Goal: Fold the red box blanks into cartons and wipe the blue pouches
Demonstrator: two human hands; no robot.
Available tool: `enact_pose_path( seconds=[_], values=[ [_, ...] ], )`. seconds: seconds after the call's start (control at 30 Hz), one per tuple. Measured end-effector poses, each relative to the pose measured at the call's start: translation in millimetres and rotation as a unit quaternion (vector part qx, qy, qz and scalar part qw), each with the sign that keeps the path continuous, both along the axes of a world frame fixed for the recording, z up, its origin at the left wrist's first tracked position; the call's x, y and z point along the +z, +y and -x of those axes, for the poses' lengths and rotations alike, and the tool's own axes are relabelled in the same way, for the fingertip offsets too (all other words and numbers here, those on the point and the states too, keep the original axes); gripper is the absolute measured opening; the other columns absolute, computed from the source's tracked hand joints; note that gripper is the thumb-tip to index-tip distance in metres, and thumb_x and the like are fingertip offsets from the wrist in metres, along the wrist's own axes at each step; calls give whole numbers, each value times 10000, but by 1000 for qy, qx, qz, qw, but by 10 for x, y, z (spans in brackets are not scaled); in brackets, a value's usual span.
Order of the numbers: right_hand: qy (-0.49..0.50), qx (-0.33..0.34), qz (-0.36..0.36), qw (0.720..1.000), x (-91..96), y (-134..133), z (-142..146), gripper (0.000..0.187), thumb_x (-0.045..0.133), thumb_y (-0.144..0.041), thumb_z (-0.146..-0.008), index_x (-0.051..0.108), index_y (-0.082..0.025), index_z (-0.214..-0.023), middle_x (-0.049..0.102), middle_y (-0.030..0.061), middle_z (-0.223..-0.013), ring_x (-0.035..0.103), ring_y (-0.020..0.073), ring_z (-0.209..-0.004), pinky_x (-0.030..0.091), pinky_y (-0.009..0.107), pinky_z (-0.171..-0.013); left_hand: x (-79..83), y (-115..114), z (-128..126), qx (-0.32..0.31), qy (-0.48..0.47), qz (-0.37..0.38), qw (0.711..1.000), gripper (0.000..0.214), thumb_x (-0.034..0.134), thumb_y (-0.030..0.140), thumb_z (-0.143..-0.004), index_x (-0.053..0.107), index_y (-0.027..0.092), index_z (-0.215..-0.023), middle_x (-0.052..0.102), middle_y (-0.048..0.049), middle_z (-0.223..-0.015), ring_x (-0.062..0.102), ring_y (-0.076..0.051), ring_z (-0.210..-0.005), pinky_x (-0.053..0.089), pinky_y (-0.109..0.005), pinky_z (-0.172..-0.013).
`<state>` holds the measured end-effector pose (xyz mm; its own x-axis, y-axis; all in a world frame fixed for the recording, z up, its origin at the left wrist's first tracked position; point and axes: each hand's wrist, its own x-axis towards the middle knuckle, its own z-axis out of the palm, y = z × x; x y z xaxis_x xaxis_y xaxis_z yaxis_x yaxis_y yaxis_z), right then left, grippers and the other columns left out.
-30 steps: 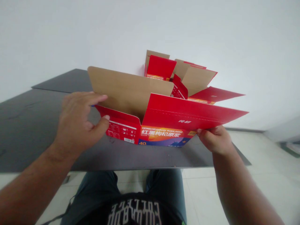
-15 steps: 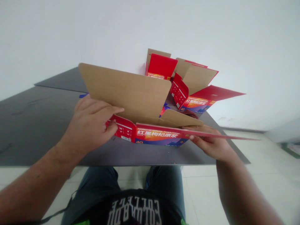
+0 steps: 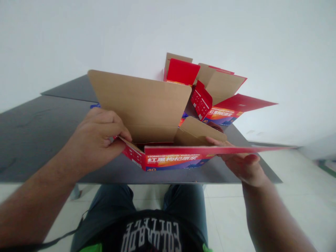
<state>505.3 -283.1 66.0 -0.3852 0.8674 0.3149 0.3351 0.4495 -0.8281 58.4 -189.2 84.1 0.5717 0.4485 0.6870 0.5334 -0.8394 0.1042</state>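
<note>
left hand [image 3: 98, 138]: clenched, at centre left of the frame, fingers curled over the left end flap [image 3: 129, 146] of the red printed corrugated cardboard carton [image 3: 173, 161], thumb beneath it. grip looks firm.

right hand [image 3: 244, 164]: grasping, at centre right. fingers [image 3: 216, 140] lie over the long red front flap [image 3: 236, 149] and touch the brown right end flap [image 3: 199, 131]; the thumb shows below the red flap. the front flap is seen edge-on and runs out level toward the right edge.

carton position: standing at the near edge of the dark grey table [image 3: 39, 133], middle of the frame, just above my dark trousers [image 3: 181, 203]. its tall brown rear flap [image 3: 141, 101] stands upright; the right end flap leans inward.

handling, in my judgement: both end flaps want to be bent along their creases and held flat and square before a long flap comes over them. the left end is the one lagging. pressure belongs near the fold lines, not at the flap tips, or the board will buckle.

contents: the little of the interior that shows is a dark strip with nothing visible in it; the rest is hidden by the flaps.

upper centre, near the white wall [image 3: 262, 42]: more open red cartons [image 3: 217, 112] of the same print, flaps splayed, insides out of sight. pale tiled floor [image 3: 288, 203] at lower right.
</note>
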Motion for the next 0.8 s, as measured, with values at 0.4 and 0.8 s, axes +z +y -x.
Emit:
enact_pose_path(
  seconds=[0.4, 0.8],
  values=[
    [67, -113, 146, 980, 205, 176, 24, 610, 778, -777, -927, 773, -317, -1328, 825, 107, -1301, 826, 331, -1024, 717, 485, -835, 40, -53, 19, -72, -22, 27, 997, 228, 636, 61, -890, 733, 249, -805, 663, -9, -871, 628, -208, -891, 428, -399, -857],
    [-199, -36, 157, 967, 634, 548, 101, 413, 737, -541, -1017, 799, -225, -1277, 776, 26, -837, 691, 171, -657, 558, 274, -553, 92, -53, 9, -159, -11, 59, 985, 243, 654, 68, -933, 735, 276, -837, 663, -10, -913, 642, -198, -945, 444, -396, -887]
  ],
)
